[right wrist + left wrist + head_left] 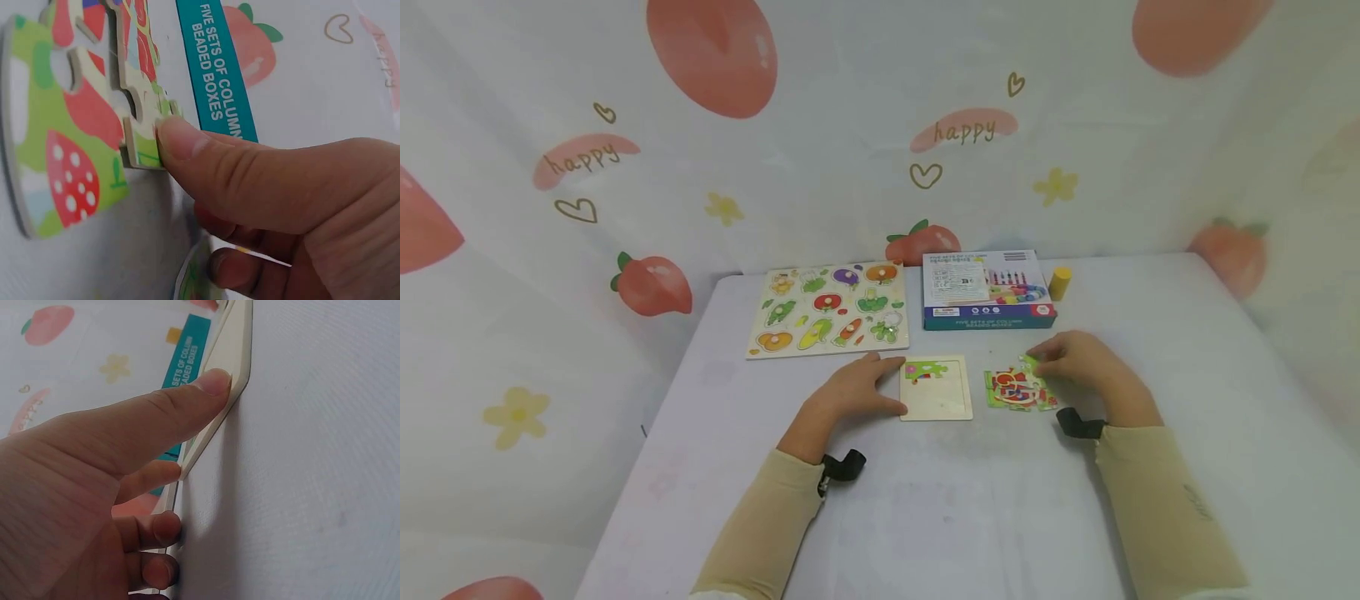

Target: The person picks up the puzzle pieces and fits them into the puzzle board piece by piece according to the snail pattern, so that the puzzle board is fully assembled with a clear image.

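Note:
My left hand [857,390] rests against the left side of a small square wooden puzzle tray [936,402]. Its thumb [209,384] presses the rim, with the index fingertip at the corner. A few joined green pieces [928,369] lie along the tray's upper left. To the right, a pile of red and green jigsaw pieces [1015,392] lies on the cloth. At the pile's upper right edge my right hand [1086,367] pinches a jigsaw piece [145,140] between thumb and index finger. Close by is a piece with a white-dotted red shape [74,175].
Behind the tray lie a vegetable peg puzzle board [827,310] and a teal-edged box [988,292] of beaded columns. A yellow cylinder [1059,283] stands by the box. White cloth [940,517] covers the table, and a fruit-printed curtain [820,167] hangs behind.

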Available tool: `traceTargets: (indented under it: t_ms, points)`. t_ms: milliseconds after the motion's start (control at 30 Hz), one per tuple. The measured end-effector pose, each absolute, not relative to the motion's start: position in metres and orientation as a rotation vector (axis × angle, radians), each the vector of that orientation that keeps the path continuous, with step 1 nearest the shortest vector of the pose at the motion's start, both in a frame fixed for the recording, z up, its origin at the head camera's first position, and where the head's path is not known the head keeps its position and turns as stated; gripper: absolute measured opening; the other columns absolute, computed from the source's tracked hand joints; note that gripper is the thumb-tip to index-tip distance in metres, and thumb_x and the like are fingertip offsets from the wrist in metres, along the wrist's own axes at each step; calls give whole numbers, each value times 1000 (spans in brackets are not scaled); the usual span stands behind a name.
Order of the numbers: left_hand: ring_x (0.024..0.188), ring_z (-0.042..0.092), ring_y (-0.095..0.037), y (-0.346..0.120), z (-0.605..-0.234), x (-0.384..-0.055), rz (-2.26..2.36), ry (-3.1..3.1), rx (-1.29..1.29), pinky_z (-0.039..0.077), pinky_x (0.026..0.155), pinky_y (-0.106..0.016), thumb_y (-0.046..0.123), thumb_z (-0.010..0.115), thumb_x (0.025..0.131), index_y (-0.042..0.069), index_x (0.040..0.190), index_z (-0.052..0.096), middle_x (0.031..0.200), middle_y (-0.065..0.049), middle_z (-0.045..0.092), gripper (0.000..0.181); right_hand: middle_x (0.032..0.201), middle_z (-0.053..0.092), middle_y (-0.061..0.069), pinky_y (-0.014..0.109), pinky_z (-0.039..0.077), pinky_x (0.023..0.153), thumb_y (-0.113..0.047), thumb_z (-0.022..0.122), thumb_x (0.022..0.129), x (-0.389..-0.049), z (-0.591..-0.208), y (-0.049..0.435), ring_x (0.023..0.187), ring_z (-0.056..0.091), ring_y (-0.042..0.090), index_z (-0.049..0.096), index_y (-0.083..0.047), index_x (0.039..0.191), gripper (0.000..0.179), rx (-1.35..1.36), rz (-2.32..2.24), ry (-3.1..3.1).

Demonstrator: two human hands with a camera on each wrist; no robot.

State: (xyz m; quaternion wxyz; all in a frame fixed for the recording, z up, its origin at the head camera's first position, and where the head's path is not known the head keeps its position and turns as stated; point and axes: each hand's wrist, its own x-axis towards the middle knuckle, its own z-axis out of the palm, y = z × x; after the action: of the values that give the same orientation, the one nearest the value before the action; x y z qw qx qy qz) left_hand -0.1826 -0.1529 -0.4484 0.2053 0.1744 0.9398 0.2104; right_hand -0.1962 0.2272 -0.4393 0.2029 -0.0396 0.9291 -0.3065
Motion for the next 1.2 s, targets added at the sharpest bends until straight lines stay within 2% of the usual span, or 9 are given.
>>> traceTargets:
  t_ms: [167, 233, 400, 700, 1000, 1200]
  points:
    - [103, 51, -21, -153, -448, -183, 566, 2617, 490, 48, 96, -43, 51, 84, 81, 30, 156, 47, 121, -2, 52, 86, 107, 64, 15, 49, 49, 88, -18, 77, 92, -198, -439, 224, 98, 55, 32, 69, -3, 123, 36, -163, -846, 2629]
    - [102, 51, -21, -153, -449, -183, 563, 2618, 493, 48, 94, -42, 51, 84, 81, 30, 156, 47, 118, -2, 52, 86, 106, 64, 15, 49, 49, 87, -16, 77, 91, -198, -438, 222, 98, 55, 32, 68, -2, 121, 34, -161, -838, 2636]
    - [101, 51, -21, -154, -451, -183, 568, 2615, 479, 49, 92, -41, 50, 84, 81, 30, 156, 47, 117, -1, 52, 87, 108, 65, 16, 49, 50, 88, -14, 76, 92, -197, -436, 217, 99, 56, 33, 67, -2, 122, 34, -126, -826, 2627]
    - [111, 51, -22, -154, -455, -181, 579, 2617, 458, 46, 102, -47, 51, 84, 82, 33, 156, 46, 130, -3, 52, 85, 104, 65, 14, 44, 51, 82, -11, 74, 93, -197, -437, 217, 97, 56, 32, 66, 0, 122, 32, -121, -824, 2609]
    - [101, 51, -20, -153, -453, -183, 565, 2621, 477, 49, 92, -41, 52, 84, 81, 32, 156, 46, 117, 0, 52, 86, 105, 63, 16, 44, 52, 81, -13, 75, 93, -195, -434, 219, 99, 54, 34, 64, 0, 121, 34, -95, -829, 2601]
    - [101, 51, -20, -152, -453, -184, 566, 2627, 485, 49, 90, -40, 51, 85, 80, 31, 156, 47, 115, 0, 52, 87, 109, 63, 15, 43, 52, 81, -15, 73, 94, -194, -432, 220, 100, 54, 33, 68, -3, 127, 35, -106, -854, 2596]
